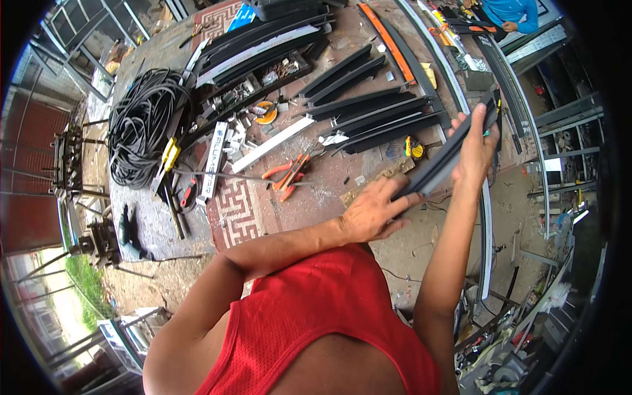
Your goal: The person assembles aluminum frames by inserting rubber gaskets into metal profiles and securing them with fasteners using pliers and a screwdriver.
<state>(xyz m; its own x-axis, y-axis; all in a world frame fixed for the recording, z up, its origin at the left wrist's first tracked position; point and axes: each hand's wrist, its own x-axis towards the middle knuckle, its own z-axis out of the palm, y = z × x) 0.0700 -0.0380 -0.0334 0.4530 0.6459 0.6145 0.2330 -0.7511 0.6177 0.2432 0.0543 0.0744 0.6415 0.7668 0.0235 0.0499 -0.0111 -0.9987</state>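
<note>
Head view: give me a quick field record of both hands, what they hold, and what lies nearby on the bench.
left hand: grips the lower end of the black profile bar
right hand: grips the upper end of the same bar
black profile bar: tilted, lifted above the workbench edge
workbench: cluttered work surface
orange pliers: lying left of the left hand
black profile stack: lying behind the hands
cable coil: far left

Single head-worn fisheye view, looking steeply down over red-shirted torso (329,316) at lower centre; cluttered workbench (263,210) fills upper frame, close range; rim edges bowed.
</note>
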